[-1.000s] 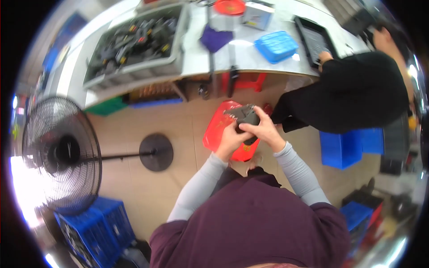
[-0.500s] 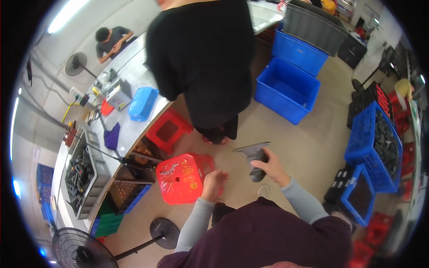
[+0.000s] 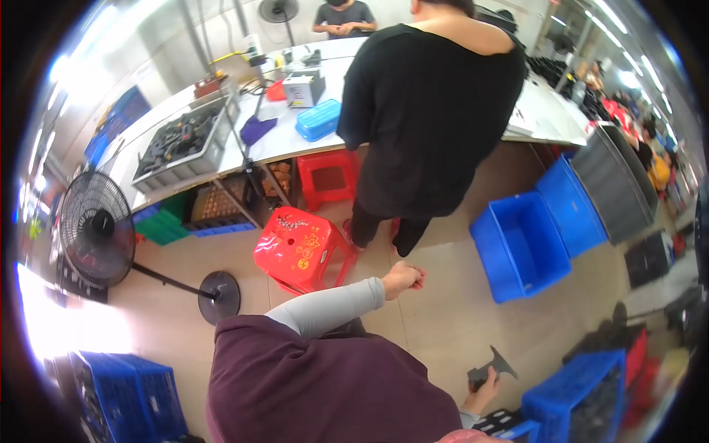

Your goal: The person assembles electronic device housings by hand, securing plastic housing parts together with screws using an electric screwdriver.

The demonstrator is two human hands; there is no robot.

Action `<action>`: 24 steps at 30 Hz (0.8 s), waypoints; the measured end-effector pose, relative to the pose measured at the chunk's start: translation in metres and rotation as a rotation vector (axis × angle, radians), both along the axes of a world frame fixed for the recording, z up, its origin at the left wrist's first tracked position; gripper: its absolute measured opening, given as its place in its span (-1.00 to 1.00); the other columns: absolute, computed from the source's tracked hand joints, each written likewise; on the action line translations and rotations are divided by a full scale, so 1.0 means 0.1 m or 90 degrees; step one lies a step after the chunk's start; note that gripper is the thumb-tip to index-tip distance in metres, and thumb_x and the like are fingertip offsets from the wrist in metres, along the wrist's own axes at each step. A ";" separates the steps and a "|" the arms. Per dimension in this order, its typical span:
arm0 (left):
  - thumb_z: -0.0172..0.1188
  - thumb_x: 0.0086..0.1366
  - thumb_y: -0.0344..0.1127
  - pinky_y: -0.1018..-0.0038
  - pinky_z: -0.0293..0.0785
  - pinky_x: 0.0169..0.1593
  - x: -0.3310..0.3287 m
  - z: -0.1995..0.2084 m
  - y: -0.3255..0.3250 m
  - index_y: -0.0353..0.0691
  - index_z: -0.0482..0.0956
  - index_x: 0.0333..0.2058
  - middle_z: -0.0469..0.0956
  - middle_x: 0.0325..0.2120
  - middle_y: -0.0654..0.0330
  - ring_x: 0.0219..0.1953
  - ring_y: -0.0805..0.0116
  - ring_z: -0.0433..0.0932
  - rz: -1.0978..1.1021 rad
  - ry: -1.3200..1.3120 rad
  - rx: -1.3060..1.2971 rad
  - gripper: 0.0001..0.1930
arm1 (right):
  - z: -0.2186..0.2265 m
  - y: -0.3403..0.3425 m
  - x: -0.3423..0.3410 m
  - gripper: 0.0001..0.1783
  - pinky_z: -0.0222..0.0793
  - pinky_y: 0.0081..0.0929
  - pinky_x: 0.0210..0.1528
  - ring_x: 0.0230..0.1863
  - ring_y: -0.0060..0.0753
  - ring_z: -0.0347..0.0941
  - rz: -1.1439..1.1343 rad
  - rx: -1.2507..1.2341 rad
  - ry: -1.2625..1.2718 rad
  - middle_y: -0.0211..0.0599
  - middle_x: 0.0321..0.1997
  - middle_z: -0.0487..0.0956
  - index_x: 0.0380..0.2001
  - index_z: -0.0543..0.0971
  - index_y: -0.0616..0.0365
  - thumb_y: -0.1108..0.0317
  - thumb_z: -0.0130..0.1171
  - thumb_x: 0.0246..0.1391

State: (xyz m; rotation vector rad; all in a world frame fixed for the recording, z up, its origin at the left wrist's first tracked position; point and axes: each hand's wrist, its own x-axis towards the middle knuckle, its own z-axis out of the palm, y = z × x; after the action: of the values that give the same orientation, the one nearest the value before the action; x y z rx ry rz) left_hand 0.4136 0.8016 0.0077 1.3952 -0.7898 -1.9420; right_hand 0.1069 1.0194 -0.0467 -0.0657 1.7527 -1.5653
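At the lower right, my right hand (image 3: 484, 391) is closed round the thick body of a dark grey T-shaped plastic part (image 3: 502, 363), whose thin flat plate sticks out beyond the fingers. My left hand (image 3: 402, 280) is out in front, its fingers curled together; whether anything is inside them is hidden. The nearest thing to it is a red plastic stool (image 3: 310, 240), left of the hand and apart from it. Small pieces (image 3: 288, 221), too small to name, lie on the stool's seat.
A person in black (image 3: 443, 118) stands at the white workbench (image 3: 273, 151). A grey crate (image 3: 181, 148) of dark parts sits on the bench. On the floor are an open blue bin (image 3: 521, 247), a standing fan (image 3: 96, 229) and blue crates (image 3: 576, 399) at lower right.
My view and body have turned to the right. My right hand has carried the grey part away from my left hand, toward the blue crates. The left hand's fingers have curled in.
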 end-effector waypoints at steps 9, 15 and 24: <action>-0.07 0.15 -0.60 0.59 0.43 -0.33 1.80 -0.15 -0.20 -0.41 0.48 -0.26 0.50 -0.43 0.15 -0.42 0.44 0.47 0.261 -0.176 -0.100 -0.80 | 0.30 -1.54 0.60 -0.48 0.45 -0.49 -0.42 -0.27 -0.50 0.41 0.197 -0.054 0.024 -0.36 -0.21 0.44 0.00 0.34 0.09 0.30 0.19 -0.09; -0.14 0.17 -0.62 0.57 0.47 -0.31 2.62 -0.71 -0.48 -0.45 0.44 -0.28 0.49 -0.42 0.10 -0.42 0.40 0.49 0.347 -0.075 0.030 -0.80 | 0.37 -2.37 1.38 -0.39 0.43 -0.45 -0.32 -0.17 -0.48 0.37 0.286 -0.067 0.025 -0.34 -0.13 0.43 0.07 0.30 0.12 0.35 0.23 -0.11; -0.14 0.18 -0.58 0.47 0.49 -0.24 2.32 -0.87 -1.10 -0.43 0.43 -0.24 0.50 -0.35 0.07 -0.34 0.29 0.51 0.167 0.007 0.059 -0.80 | 0.58 -2.72 1.63 -0.34 0.21 -0.55 0.01 -0.07 -0.41 0.34 0.201 -0.091 0.110 -0.25 -0.06 0.42 0.06 0.27 0.35 0.37 0.24 -0.12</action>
State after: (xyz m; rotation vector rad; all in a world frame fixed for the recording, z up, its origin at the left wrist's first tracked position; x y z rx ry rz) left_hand 0.6457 0.6915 -0.0798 1.4607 -0.4888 -1.7983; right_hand 0.2699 0.7474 0.0111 -0.5367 1.6609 -1.4815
